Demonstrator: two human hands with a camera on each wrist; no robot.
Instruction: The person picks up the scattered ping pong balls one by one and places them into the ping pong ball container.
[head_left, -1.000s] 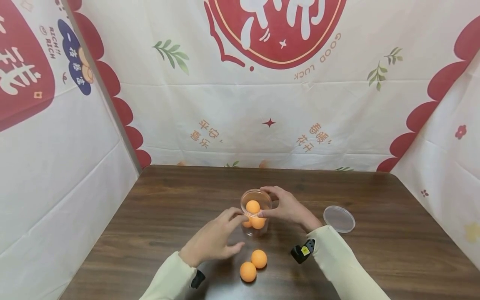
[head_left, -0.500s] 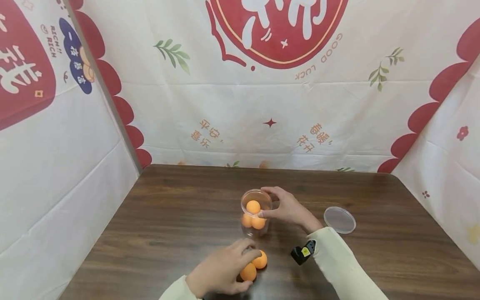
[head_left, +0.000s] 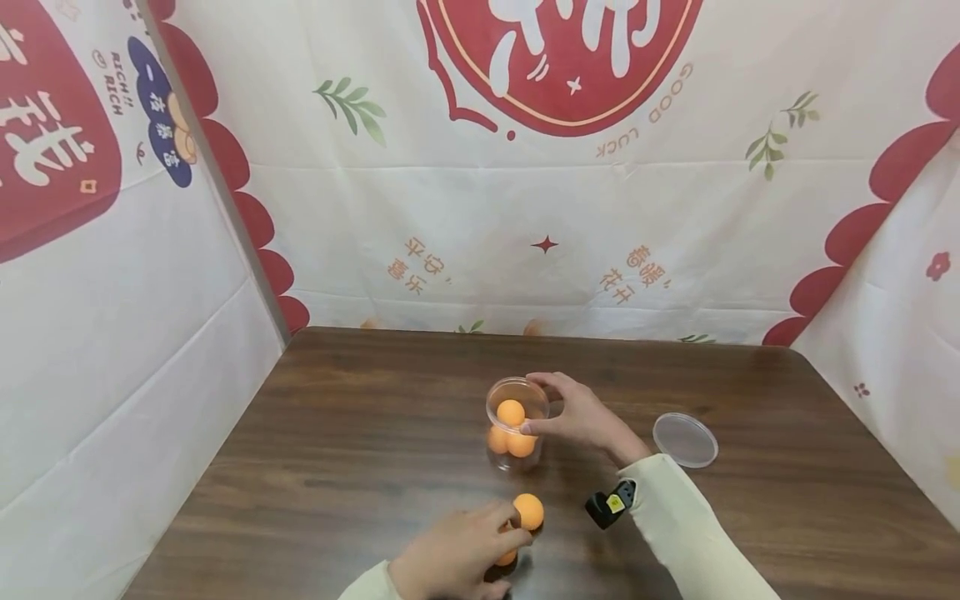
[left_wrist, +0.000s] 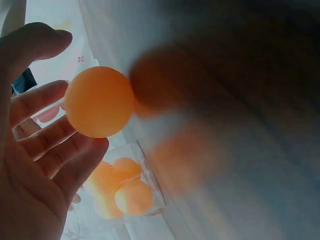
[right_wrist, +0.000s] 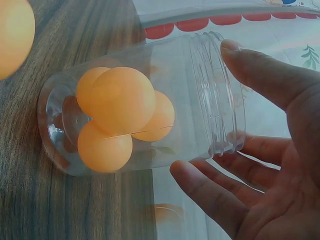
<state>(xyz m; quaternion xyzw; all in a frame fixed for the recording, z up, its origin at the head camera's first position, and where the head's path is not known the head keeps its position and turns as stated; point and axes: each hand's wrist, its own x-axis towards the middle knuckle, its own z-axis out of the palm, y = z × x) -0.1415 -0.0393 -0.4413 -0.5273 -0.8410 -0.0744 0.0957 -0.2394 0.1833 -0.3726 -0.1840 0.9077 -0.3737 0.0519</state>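
Observation:
My left hand (head_left: 457, 550) is low over the near side of the table, around an orange ping-pong ball (left_wrist: 100, 102). In the left wrist view its fingertips lie against the ball, while the thumb stands apart from it. Touching distance away is a second ping-pong ball (head_left: 528, 512), uncovered. My right hand (head_left: 581, 417) grips the threaded rim of a clear plastic jar (right_wrist: 185, 90), thumb on one side and fingers on the other. Upright on the table, the jar contains several orange balls (right_wrist: 124, 100), visible through its wall.
A clear round lid (head_left: 686, 440) lies flat to the right of the jar, beyond the right forearm. The brown wooden table (head_left: 360, 400) meets a printed white cloth (head_left: 480, 208) at its back, with more cloth at both sides.
My left hand has drawn back from the jar toward the near side and come down around the nearer ball. The right hand keeps its hold on the jar; the head view shifts slightly.

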